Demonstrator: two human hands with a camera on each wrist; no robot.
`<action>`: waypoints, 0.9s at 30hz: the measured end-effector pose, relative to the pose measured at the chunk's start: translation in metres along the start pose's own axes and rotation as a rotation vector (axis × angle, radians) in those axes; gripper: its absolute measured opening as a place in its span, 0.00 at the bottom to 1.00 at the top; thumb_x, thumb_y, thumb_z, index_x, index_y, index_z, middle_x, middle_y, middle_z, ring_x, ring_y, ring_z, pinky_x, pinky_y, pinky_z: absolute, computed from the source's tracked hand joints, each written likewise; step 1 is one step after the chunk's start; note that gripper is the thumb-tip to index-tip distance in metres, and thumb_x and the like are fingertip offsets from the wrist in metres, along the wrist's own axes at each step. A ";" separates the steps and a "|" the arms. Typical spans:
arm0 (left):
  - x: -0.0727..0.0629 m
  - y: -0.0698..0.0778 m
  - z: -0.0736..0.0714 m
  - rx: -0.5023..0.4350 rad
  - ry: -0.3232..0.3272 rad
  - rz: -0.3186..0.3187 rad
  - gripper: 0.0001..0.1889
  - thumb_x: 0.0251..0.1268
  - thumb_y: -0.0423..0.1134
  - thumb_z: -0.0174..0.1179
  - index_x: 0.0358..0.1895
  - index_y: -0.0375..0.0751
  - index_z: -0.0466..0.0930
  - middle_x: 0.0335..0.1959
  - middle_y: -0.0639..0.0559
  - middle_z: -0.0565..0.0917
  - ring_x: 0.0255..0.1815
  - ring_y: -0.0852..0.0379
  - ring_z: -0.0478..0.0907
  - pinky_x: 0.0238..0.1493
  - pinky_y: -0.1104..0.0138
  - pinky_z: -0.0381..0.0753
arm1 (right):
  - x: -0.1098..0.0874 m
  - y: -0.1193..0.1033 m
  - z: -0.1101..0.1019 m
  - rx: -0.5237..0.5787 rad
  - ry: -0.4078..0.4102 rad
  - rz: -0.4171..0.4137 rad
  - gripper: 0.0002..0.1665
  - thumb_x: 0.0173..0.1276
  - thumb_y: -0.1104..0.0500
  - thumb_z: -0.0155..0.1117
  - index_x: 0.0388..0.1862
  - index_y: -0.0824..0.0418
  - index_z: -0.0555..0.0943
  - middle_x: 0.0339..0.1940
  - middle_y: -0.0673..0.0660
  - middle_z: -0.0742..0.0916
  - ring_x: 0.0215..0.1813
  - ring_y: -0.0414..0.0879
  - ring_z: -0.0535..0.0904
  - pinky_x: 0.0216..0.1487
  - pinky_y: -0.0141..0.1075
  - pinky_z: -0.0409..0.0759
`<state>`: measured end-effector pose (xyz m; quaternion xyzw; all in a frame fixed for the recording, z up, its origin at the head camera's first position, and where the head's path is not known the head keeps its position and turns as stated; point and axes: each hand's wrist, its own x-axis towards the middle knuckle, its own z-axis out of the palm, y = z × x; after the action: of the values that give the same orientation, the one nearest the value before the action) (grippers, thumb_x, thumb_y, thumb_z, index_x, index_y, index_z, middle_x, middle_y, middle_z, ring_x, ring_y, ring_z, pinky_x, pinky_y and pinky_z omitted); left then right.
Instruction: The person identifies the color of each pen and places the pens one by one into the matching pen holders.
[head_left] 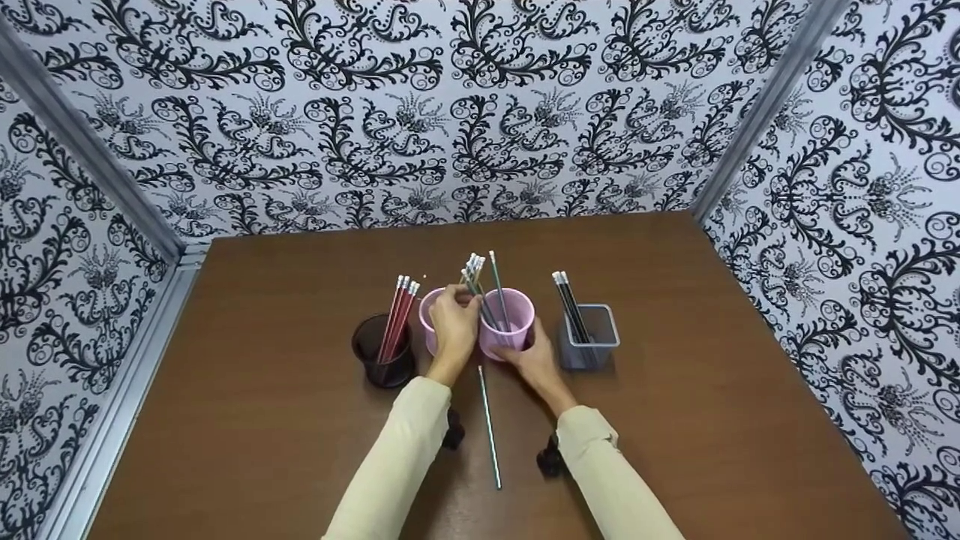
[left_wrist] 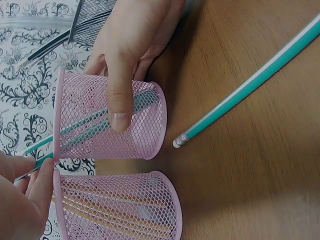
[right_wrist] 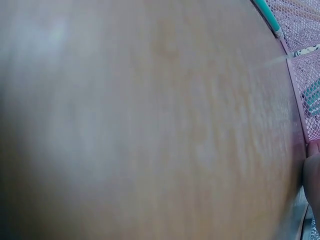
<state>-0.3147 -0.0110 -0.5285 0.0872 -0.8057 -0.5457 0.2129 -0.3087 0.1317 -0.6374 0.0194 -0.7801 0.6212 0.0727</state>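
My right hand (head_left: 536, 364) grips a pink mesh pencil cup (head_left: 519, 301) from its right side; in the left wrist view the thumb lies along the mesh. At this cup's rim, my left hand (head_left: 456, 322) pinches a green pencil (left_wrist: 44, 161) whose lower end is inside. Another green pencil (head_left: 498, 281) leans in the same cup. Right beside it stands a second pink mesh cup (head_left: 428, 330), partly hidden by the left hand, with several yellow-orange pencils (left_wrist: 100, 215). A loose green pencil (head_left: 489, 427) lies on the table in front of the cups.
To the left, a dark round mesh cup (head_left: 390, 373) holds several red pencils (head_left: 397, 319). A square grey mesh holder (head_left: 600, 352) with black pencils (head_left: 571, 304) stands at right. Patterned walls border the brown table (head_left: 262, 360).
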 end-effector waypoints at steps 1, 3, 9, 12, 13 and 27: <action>-0.001 0.001 -0.001 0.000 0.000 -0.004 0.09 0.55 0.26 0.68 0.40 0.29 0.85 0.32 0.39 0.90 0.33 0.46 0.88 0.40 0.58 0.87 | 0.000 0.000 0.000 0.002 0.001 0.001 0.50 0.50 0.61 0.82 0.71 0.65 0.67 0.65 0.65 0.81 0.68 0.56 0.75 0.73 0.48 0.69; -0.004 0.003 -0.002 0.005 -0.001 -0.003 0.11 0.55 0.26 0.68 0.43 0.28 0.85 0.32 0.39 0.90 0.33 0.46 0.88 0.40 0.58 0.87 | 0.000 0.000 0.000 0.012 0.006 -0.006 0.50 0.50 0.63 0.81 0.71 0.66 0.67 0.65 0.66 0.80 0.68 0.57 0.74 0.72 0.50 0.69; -0.018 0.004 -0.010 0.071 0.039 0.080 0.10 0.54 0.26 0.68 0.41 0.31 0.85 0.31 0.40 0.87 0.33 0.45 0.86 0.41 0.55 0.84 | 0.000 -0.001 -0.001 0.033 0.008 -0.009 0.51 0.49 0.64 0.82 0.71 0.66 0.67 0.65 0.68 0.80 0.69 0.60 0.73 0.75 0.52 0.66; -0.031 -0.003 -0.015 0.111 0.042 0.158 0.09 0.53 0.25 0.68 0.39 0.33 0.84 0.31 0.41 0.86 0.34 0.44 0.84 0.40 0.53 0.82 | 0.001 -0.002 -0.001 -0.004 0.012 0.004 0.52 0.49 0.61 0.82 0.71 0.64 0.67 0.66 0.67 0.80 0.70 0.58 0.73 0.75 0.51 0.67; -0.036 -0.005 -0.017 0.124 0.030 0.179 0.08 0.53 0.25 0.68 0.38 0.34 0.84 0.31 0.41 0.86 0.33 0.44 0.84 0.39 0.53 0.82 | 0.001 -0.002 -0.002 -0.014 0.015 0.008 0.52 0.48 0.61 0.83 0.71 0.64 0.67 0.65 0.67 0.80 0.70 0.58 0.73 0.74 0.50 0.67; -0.085 -0.042 -0.024 0.344 -0.199 0.031 0.19 0.46 0.33 0.77 0.42 0.38 0.80 0.32 0.43 0.86 0.34 0.45 0.84 0.38 0.51 0.81 | 0.000 0.000 0.003 0.039 0.031 -0.016 0.50 0.48 0.66 0.81 0.70 0.67 0.67 0.65 0.69 0.80 0.68 0.60 0.74 0.74 0.50 0.66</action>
<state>-0.2324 -0.0156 -0.5805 0.0553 -0.9054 -0.4027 0.1226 -0.3093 0.1291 -0.6384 0.0175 -0.7663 0.6360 0.0894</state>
